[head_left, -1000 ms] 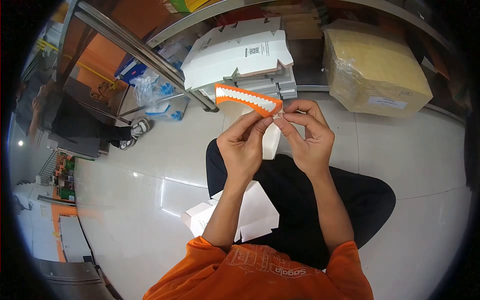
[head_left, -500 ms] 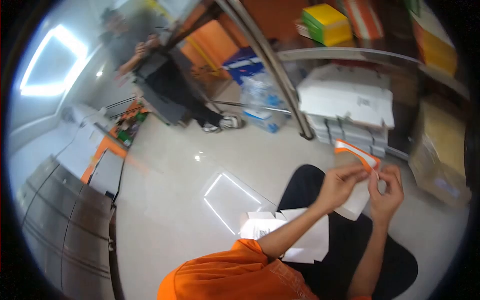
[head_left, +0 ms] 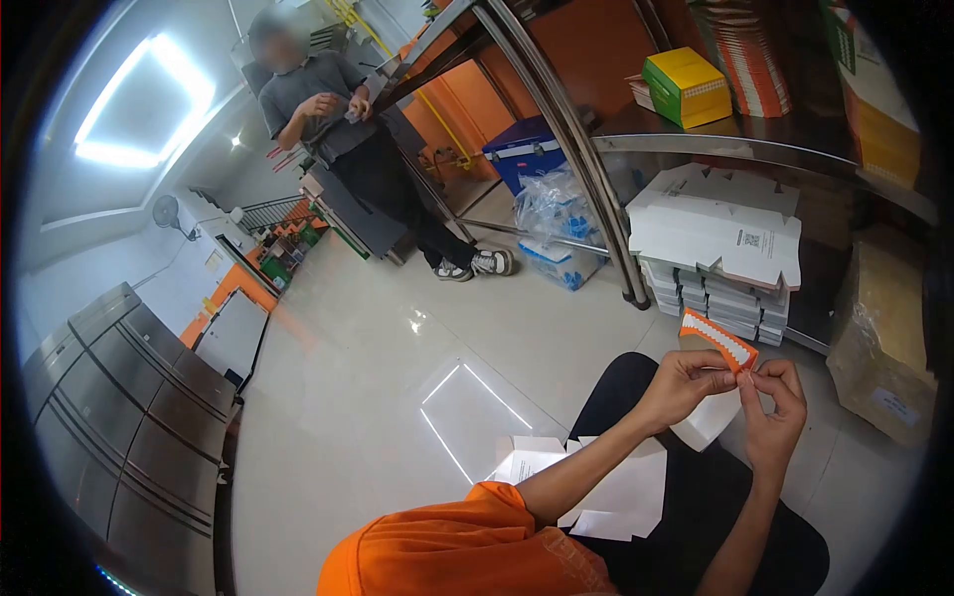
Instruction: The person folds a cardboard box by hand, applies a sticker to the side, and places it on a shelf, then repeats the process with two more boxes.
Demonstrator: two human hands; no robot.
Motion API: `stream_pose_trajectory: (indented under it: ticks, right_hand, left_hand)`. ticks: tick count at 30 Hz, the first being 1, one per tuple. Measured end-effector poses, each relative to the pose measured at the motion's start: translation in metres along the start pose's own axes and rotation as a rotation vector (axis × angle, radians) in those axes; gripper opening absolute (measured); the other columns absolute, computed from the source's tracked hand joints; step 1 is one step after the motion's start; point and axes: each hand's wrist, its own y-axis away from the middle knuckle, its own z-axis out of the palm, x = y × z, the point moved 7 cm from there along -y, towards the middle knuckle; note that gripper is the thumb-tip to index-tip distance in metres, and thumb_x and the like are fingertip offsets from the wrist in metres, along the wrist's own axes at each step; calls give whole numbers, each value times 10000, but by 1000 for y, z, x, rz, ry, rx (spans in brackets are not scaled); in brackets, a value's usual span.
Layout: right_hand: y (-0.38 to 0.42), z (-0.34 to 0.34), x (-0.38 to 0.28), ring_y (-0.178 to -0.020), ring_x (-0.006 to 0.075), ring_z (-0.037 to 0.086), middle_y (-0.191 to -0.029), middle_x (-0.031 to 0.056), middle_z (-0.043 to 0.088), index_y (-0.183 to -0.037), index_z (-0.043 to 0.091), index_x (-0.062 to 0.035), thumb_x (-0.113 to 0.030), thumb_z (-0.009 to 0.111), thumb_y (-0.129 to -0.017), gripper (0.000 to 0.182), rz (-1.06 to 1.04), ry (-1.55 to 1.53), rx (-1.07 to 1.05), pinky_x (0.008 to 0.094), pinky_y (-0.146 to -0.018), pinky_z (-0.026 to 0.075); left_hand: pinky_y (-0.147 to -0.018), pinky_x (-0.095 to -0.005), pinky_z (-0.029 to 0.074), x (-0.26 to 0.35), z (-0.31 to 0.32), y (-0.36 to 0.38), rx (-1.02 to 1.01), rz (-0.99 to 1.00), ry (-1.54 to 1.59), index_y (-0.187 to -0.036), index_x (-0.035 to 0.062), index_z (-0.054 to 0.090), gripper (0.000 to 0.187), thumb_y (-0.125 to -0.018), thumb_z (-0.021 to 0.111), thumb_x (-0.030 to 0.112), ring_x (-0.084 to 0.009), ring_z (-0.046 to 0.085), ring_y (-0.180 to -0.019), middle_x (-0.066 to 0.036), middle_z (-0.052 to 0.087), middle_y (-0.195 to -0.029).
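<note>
Both my hands are on a small paper carton [head_left: 720,338], orange with a white toothed band along its upper edge and a pale lower part. My left hand [head_left: 686,385] is closed on its near side, thumb and fingers pinched together. At the carton's right corner, the fingertips of my right hand [head_left: 775,402] pinch the orange edge. The carton's lower part is partly hidden behind my left hand. Across my lap, under my left forearm, lies a flat white cardboard blank [head_left: 621,487].
A stack of flat white cardboard blanks [head_left: 711,228] stands under the metal shelf [head_left: 725,144]. On the shelf are a yellow-green box [head_left: 688,87] and stacked orange-white cartons [head_left: 740,50]. A wrapped brown package [head_left: 879,348] is at right. Another person [head_left: 343,129] stands beyond the table leg [head_left: 566,149].
The view has shifted, so most things appear lower and farther right. My fingers have closed in together at the carton's orange corner. The other person's hands have come into clearer view.
</note>
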Motion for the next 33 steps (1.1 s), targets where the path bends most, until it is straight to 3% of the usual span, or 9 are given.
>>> stream_pose_trajectory:
  ticks: [5,10,20,25,28,33]
  right_hand:
    - [0,-1,-3,-794,162,552,-844,77,569,-884,669,40,41,748,-757,150,50,-16,-70,272,-699,440]
    - [0,-7,3,-739,160,564,-807,84,595,-810,641,45,30,772,-734,152,121,0,-21,272,-678,447]
    - [0,-3,-8,-711,165,557,-793,90,585,-794,626,48,30,781,-714,175,77,18,-61,282,-655,444]
    - [-5,-4,-23,-910,220,634,-1004,135,650,-800,628,43,-12,789,-716,189,-91,187,6,301,-752,485]
    - [-2,0,-6,-1000,251,642,-1098,156,653,-807,631,40,-22,786,-727,186,25,60,-82,328,-827,501]
    - [3,-3,-4,-1004,265,647,-1117,162,651,-833,639,45,2,751,-762,140,47,106,-59,357,-862,507]
  left_hand:
    - [-919,-298,551,-2,-2,2,-25,-19,-6,-1118,-49,663,228,-907,644,36,-181,651,-1016,-120,666,-1124]
    - [-901,-297,562,6,0,3,-34,2,34,-1118,-52,664,223,-924,628,52,-182,660,-995,-114,683,-1057]
    - [-870,-297,553,-2,4,6,-22,-9,-70,-1145,-35,653,227,-944,608,60,-156,654,-959,-97,680,-1042]
    - [-930,-282,504,3,9,10,-95,70,0,-1226,-45,593,289,-972,572,92,-147,623,-1029,-101,649,-1137]
    - [-952,-276,487,3,10,11,-125,89,70,-1211,-59,594,308,-990,557,152,-144,608,-1053,-105,638,-1152]
    - [-956,-274,485,3,20,14,-67,76,-2,-1219,-51,594,340,-998,552,204,-148,610,-1055,-108,643,-1137]
